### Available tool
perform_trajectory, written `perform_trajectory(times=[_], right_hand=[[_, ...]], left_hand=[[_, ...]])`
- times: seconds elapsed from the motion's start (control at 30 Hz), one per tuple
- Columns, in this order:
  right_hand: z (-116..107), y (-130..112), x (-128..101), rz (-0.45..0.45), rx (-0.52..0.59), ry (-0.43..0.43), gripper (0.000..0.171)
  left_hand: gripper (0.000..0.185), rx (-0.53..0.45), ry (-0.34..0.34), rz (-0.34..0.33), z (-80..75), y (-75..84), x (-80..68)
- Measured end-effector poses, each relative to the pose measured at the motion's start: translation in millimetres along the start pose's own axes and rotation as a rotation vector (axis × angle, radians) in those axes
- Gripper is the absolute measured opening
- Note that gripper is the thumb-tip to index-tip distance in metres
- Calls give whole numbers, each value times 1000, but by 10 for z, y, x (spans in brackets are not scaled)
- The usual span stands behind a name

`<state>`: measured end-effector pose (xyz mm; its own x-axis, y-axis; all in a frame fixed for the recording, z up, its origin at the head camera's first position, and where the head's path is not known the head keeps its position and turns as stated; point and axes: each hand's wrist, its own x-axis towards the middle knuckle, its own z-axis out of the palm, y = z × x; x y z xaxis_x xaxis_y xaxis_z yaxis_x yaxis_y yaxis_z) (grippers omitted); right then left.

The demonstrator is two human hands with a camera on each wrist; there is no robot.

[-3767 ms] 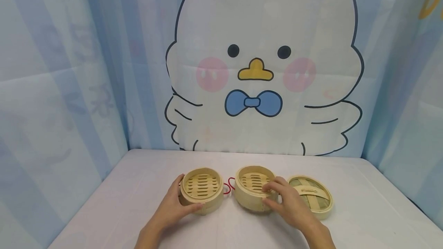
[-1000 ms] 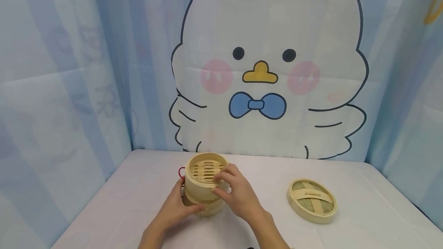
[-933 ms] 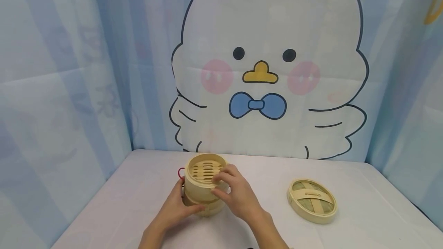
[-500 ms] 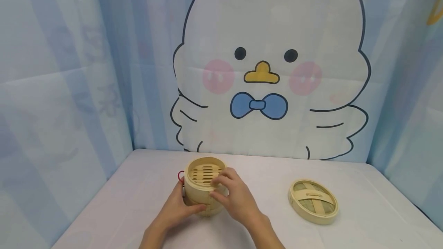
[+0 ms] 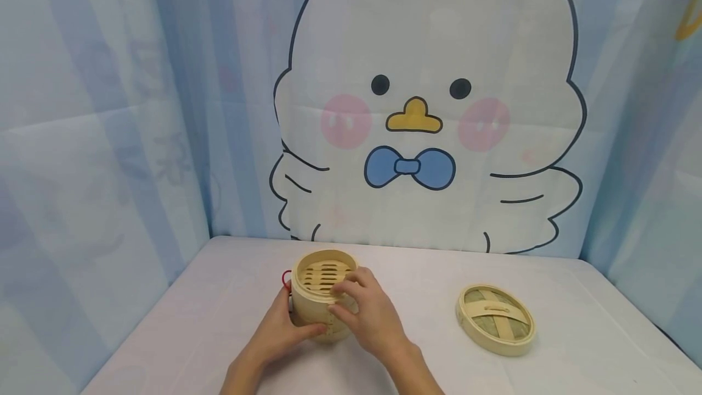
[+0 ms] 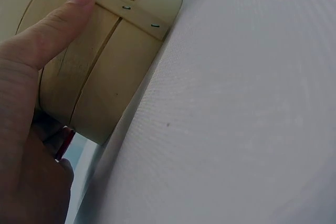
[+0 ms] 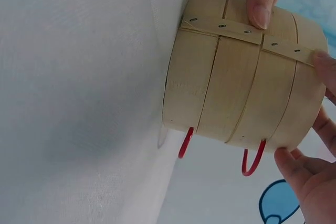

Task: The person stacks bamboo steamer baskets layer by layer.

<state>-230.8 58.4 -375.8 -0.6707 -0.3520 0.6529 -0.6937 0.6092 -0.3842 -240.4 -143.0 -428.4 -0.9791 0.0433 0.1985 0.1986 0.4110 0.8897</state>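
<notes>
Two bamboo steamer baskets stand stacked, the upper basket seated on the lower basket, on the white table. My left hand grips the lower basket from the left; its thumb lies across the stapled seam of the stacked baskets. My right hand curls over the upper basket's right rim and side. In the right wrist view the stacked baskets show two red wire loops on one side. The woven bamboo lid lies flat to the right, untouched.
Blue striped curtains and a cartoon chick backdrop close off the back and both sides of the table. Bare tabletop lies between the stack and the lid and in front of both.
The two baskets stood side by side; my right hand carried one over and lowered it. Over the last second it settled fully onto the lower basket. The lid has not moved.
</notes>
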Motion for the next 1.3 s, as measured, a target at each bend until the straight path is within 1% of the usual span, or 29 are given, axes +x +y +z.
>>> perform_trajectory(times=[0.5, 0.67, 0.77, 0.9, 1.0, 1.1, 1.23, 1.3], right_hand=[[-3, -35, -15, 35, -52, 7, 23], [-9, -51, -19, 34, -70, 2, 23], [-23, -58, -25, 31, -87, -12, 27], [-64, -56, -37, 20, -115, -24, 40], [-110, -53, -52, 7, -122, -22, 47], [-153, -47, -72, 10, -129, -33, 51], [-209, -41, -89, 39, -135, -72, 56], [-239, -37, -95, 56, -136, -89, 58]], left_hand=[[112, 4, 3, 13, 31, -5, 25], [113, 2, 4, 29, 31, -19, 25], [113, -15, 6, 34, 23, -30, 30], [116, -18, 9, 57, 2, -45, 19], [121, -7, 18, 61, -23, -50, 6], [126, 8, 25, 44, -61, -47, -3], [130, 31, 12, -1, -112, -26, -15], [131, 38, 5, -8, -131, -10, -18]])
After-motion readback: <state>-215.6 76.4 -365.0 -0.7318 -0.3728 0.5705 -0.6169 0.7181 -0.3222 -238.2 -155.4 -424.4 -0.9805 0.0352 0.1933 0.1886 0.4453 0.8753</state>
